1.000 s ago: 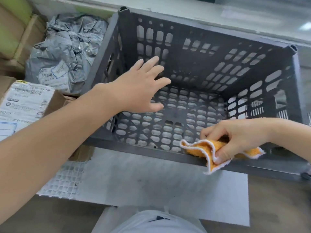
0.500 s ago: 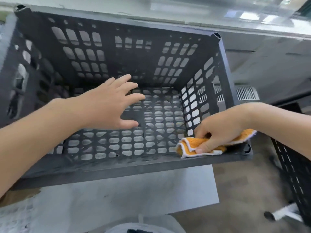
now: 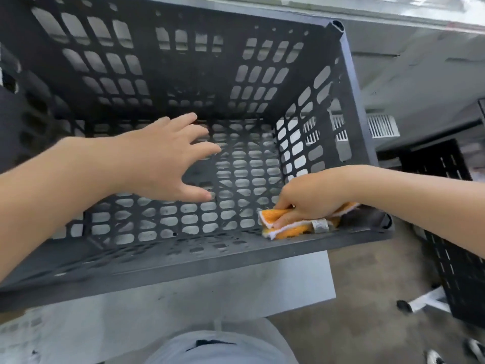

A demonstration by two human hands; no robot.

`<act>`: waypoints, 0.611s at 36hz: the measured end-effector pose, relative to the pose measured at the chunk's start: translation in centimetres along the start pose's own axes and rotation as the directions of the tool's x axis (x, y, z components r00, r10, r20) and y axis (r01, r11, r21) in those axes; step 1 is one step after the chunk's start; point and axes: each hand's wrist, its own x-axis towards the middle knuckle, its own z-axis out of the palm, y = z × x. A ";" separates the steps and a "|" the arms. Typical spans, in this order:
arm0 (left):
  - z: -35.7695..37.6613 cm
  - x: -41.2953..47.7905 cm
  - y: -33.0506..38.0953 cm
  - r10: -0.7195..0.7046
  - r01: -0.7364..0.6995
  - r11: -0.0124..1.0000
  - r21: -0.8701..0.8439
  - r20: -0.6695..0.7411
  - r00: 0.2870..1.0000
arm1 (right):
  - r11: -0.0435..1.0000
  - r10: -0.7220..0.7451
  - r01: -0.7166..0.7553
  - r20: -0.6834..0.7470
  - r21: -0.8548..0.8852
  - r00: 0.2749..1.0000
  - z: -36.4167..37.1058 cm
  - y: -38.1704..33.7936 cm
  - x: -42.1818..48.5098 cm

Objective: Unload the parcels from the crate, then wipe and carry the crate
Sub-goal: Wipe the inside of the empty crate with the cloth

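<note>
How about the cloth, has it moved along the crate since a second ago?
Yes. The cloth, gripped by the right hand, has slid rightwards along the near rim of the crate, closer to its near right corner.

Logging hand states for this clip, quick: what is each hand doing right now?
Left hand: open, fingers spread over the crate, holding nothing.
Right hand: gripping the orange cloth at the crate's near right corner.
</note>
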 end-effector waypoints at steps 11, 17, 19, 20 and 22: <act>0.3 -2.1 -1.3 -0.046 0.048 0.998 -0.044 0.060 0.997 | 0.996 0.060 -0.051 -0.131 0.073 0.990 -2.1 -1.1 8.4; 1.2 -2.8 -2.2 -0.059 0.062 0.995 -0.076 0.046 0.997 | 0.992 0.080 -0.111 0.368 0.063 0.926 -1.1 -1.2 9.0; 1.3 -2.9 -2.4 -0.059 0.063 0.994 -0.094 0.045 0.997 | 0.993 0.050 -0.083 0.361 0.079 0.931 -0.8 -0.9 9.5; 1.4 -3.0 -2.5 -0.058 0.062 0.993 -0.102 0.044 0.997 | 0.995 0.027 -0.056 0.317 0.084 0.948 -0.8 -0.9 9.7; 1.4 -3.0 -2.7 -0.062 0.066 0.991 -0.113 0.043 0.997 | 0.993 -0.003 -0.020 0.199 0.113 0.980 -0.9 -1.1 10.5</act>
